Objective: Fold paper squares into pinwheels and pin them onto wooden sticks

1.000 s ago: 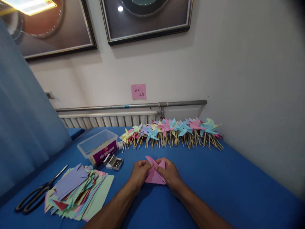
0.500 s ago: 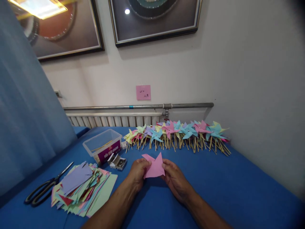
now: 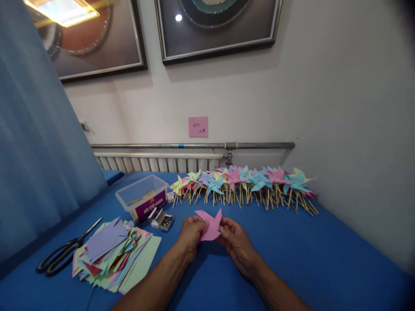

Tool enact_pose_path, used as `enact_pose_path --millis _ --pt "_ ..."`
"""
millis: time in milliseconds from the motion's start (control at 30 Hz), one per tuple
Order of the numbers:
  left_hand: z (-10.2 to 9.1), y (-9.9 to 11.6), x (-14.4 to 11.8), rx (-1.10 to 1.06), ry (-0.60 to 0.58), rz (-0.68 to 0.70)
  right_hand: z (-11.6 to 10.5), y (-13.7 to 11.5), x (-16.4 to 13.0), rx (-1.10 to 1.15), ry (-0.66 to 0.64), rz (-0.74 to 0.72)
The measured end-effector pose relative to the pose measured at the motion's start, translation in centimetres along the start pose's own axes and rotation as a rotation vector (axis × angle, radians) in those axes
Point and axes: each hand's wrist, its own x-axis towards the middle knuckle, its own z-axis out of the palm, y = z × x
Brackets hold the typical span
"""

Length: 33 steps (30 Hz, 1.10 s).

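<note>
— Pink folded paper piece (image 3: 210,226): where is it now?
— Just above the blue cloth-covered counter (image 3: 292,250), pinched between left hand (image 3: 191,233) and right hand (image 3: 236,240), fingers clamped on its edges.
— Changed since a second ago?
— Yes: then it lay pressed flat; now it is raised, smaller, more folded.

Handwritten marks are seen on the pink note (image 3: 198,126) on the wall beyond the hands, but cannot be read; print on the plastic box's purple label (image 3: 151,206) is too blurred.
</note>
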Motion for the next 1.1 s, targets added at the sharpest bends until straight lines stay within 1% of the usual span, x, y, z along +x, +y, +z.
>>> enact_pose_path --millis 133,200,333,500,633,733,800,900,1000,1100 --pt "0.2 -0.8 0.3 0.176 0.066 0.118 -0.1 0.3 -0.1 -0.056 0.05 0.049" --pt "0.2 -1.2 0.5 0.223 0.073 0.154 0.0 0.2 -0.3 -0.071 0.066 0.062" --pt "0.2 -1.4 0.6 0.306 0.089 0.2 -0.2 0.3 -0.2 -0.129 0.11 0.058" --pt "0.2 -1.4 0.4 0.428 0.114 0.245 -1.0 0.9 0.4 -0.209 0.132 0.009" --pt "0.1 -1.5 0.2 0.5 0.128 0.273 -1.2 1.2 0.6 -0.235 0.14 0.023" --pt "0.2 -1.5 0.1 0.508 0.123 0.283 -1.3 1.3 0.6 -0.264 0.161 0.039" --pt "0.2 -1.5 0.2 0.483 0.117 0.272 -1.4 1.3 0.7 -0.29 0.164 0.05" --pt "0.4 -1.4 0.2 0.381 0.103 0.167 -1.5 1.5 0.8 -0.338 0.158 0.042" --pt "0.5 -1.2 0.0 0.234 0.063 0.043 -1.5 1.6 0.9 -0.385 0.214 0.028" --pt "0.7 -1.0 -0.3 0.148 0.031 -0.007 -1.3 1.7 0.8 -0.4 0.271 0.016"
